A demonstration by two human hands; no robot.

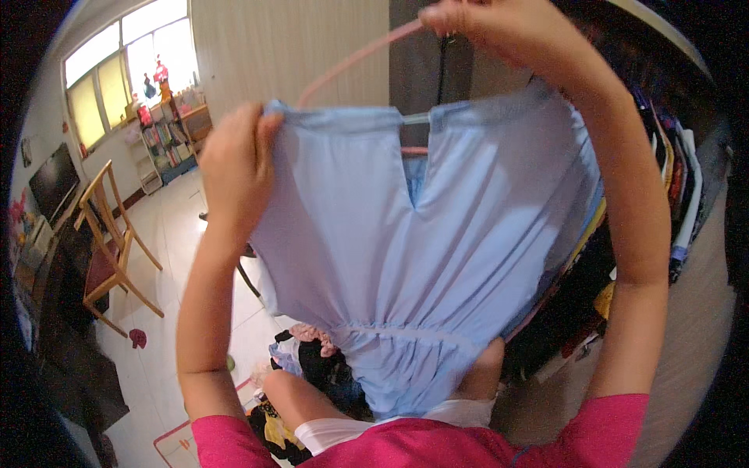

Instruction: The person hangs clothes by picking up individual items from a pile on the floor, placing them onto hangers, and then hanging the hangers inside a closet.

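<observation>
We are in a home: we see 1 wooden chair (pixel 105 269), a flat screen (pixel 55 181), a bookshelf (pixel 164 140), a window (pixel 113 86) and hanging clothes (pixel 686 187).

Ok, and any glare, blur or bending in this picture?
Head view: the window is blown nearly white; head view again: straight edges bow toward the dark rim; same head view: the right hand looks slightly blurred, and the hanging clothes sit in dim light.

A wooden chair (pixel 106 265) stands near a television (pixel 55 182); a bookshelf (pixel 163 139) stands below a window (pixel 115 82).
</observation>
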